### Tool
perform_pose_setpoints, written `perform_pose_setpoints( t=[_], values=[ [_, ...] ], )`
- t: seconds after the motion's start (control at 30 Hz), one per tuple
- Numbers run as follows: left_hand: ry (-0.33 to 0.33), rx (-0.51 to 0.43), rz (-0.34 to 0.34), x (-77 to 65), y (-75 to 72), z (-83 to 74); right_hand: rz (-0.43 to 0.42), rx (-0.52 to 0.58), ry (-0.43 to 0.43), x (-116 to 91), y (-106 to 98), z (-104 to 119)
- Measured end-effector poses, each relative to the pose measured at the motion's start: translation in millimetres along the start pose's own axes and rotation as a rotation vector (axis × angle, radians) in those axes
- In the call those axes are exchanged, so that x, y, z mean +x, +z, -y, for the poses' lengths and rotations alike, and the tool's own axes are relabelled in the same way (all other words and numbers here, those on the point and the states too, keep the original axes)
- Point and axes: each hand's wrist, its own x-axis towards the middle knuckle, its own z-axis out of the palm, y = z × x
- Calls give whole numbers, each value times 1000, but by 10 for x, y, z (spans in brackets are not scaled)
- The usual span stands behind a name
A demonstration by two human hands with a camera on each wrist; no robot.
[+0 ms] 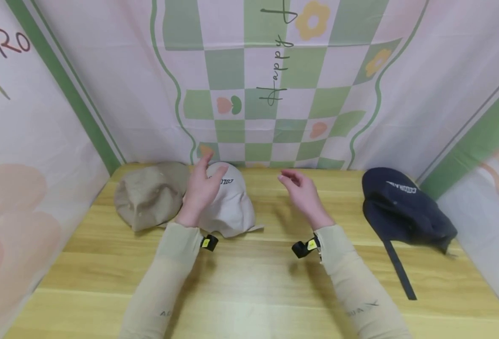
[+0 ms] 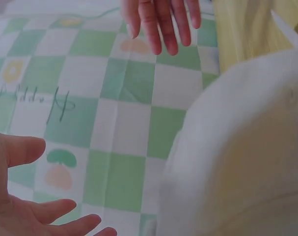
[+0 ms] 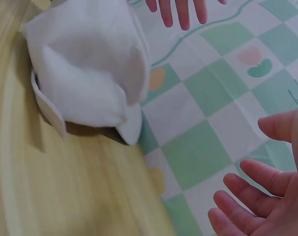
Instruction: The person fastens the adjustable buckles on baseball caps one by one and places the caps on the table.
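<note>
My left hand [image 1: 202,186] is held above the white cap [image 1: 232,207], fingers spread and holding nothing. In the left wrist view the pale crown of that white cap [image 2: 247,152] fills the lower right, apart from the fingers [image 2: 72,221]. To the right of the cap, my right hand [image 1: 302,190] hovers over the table with relaxed fingers and nothing in it. The right wrist view shows the white cap [image 3: 85,69] on the wood, its strap [image 3: 48,105] hanging loose, and the right hand [image 3: 266,191] open beside it.
A beige cap [image 1: 149,197] lies to the left, against the white one. At the far right of the wooden table [image 1: 249,282] rests a navy cap [image 1: 402,207] with its strap [image 1: 399,270] stretched toward the front. Behind hangs a green-and-white checked cloth [image 1: 259,108].
</note>
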Motion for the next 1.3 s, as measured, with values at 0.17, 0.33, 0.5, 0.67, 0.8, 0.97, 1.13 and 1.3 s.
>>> perform_pose_setpoints(
  t=[0.17,0.33,0.5,0.67,0.8,0.97,1.13,1.3],
  values=[
    [45,23,15,-26,77,-85,-29,-29,-3,-13,-168,30],
    [75,31,25,-28,149,-153,-63,-68,-2,-24,-359,37],
    [108,20,59,-24,237,-214,-88,-101,11,-46,-560,29],
    [126,55,104,-50,353,-255,-107,-109,13,-78,-697,14],
    [146,80,138,-104,459,-271,-117,-127,13,-100,-785,-15],
    [174,113,187,-166,603,-272,-147,-165,35,-139,-923,-56],
    [178,134,198,-206,709,-237,-182,-186,64,-189,-1093,-120],
    [174,120,227,-242,807,-184,-223,-216,116,-267,-1323,-196]
  ],
)
